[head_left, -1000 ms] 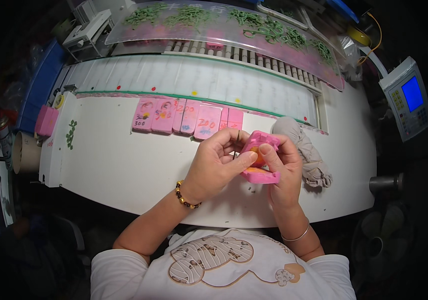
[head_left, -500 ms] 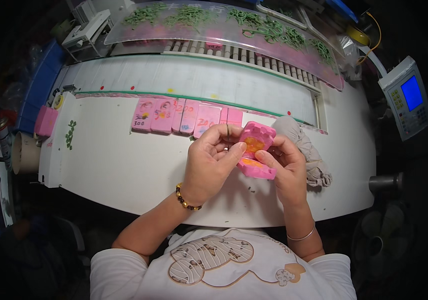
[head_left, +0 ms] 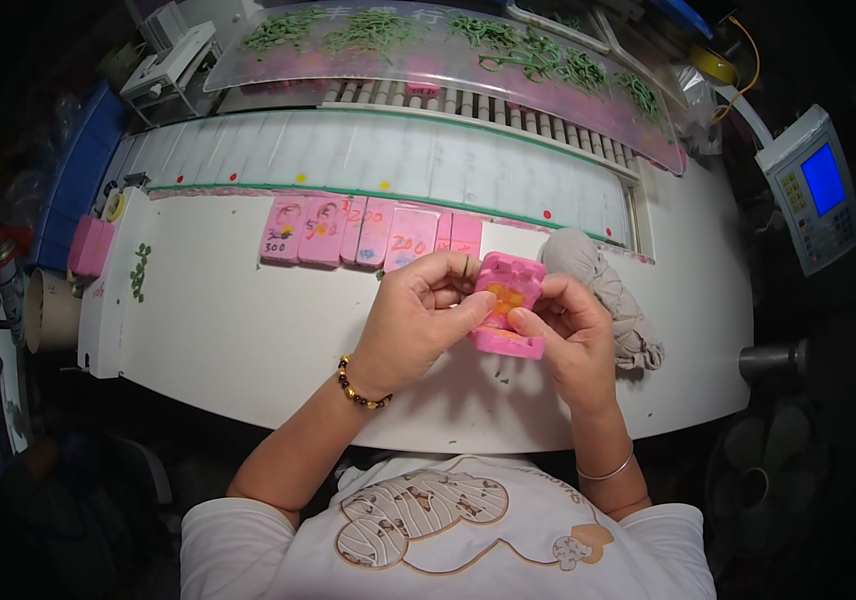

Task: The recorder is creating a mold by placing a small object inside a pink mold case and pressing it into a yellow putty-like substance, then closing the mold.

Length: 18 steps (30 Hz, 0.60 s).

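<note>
Between my two hands, above the white table, is a pink rubber mold [head_left: 510, 345] folded open like a clamshell, with orange-yellow patches on its inner faces. My left hand [head_left: 423, 315] pinches its left side, the thumb lying on the inner face. On the other side my right hand [head_left: 578, 330] grips it, with its thumb near the fold and fingers behind. Beyond my hands several pink mold blocks [head_left: 324, 235] with handwritten marks stand in a row. A rolled grey cloth [head_left: 603, 300] lies just past my right hand.
A white conveyor belt [head_left: 348, 150] with coloured dots crosses behind the blocks, rollers [head_left: 508, 112] beyond it. Above hangs a clear tray [head_left: 428, 70] bearing green branching pieces. Small green bits [head_left: 140, 272] lie at left. A control panel [head_left: 810, 190] stands at right.
The mold has shifted slightly left and tilted, still in both hands. My left wrist has moved a little left. The belt's coloured dots have moved left.
</note>
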Available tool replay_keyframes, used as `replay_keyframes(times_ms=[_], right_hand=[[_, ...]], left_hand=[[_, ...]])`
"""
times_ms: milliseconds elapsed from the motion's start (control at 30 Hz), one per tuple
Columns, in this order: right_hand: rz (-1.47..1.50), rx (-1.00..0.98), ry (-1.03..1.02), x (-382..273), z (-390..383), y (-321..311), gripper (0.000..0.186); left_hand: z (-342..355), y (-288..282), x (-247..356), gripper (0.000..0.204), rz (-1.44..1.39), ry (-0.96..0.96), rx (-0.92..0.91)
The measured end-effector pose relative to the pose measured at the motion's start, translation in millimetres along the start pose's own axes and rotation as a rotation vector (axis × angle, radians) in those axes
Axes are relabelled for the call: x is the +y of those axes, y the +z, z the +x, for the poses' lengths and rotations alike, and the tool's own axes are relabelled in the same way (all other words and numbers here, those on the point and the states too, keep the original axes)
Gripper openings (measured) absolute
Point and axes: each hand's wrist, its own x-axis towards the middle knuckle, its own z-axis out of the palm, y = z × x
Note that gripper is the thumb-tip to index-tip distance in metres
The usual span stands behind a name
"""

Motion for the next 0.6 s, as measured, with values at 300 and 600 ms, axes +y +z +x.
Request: replay_keyframes(times_ms=[300,600], right_hand=[[0.002,0.02,-0.049,4.2,-0.2,6.2,0.015],[0.002,0.122,-0.051,1.5,-0.7,10.1,0.015]], left_hand=[[-1.0,0.1,-3.4,0.019,-0.018,0.008,0.032],[-0.9,3.8,-2.1,0.033,0.007,0.031,-0.017]])
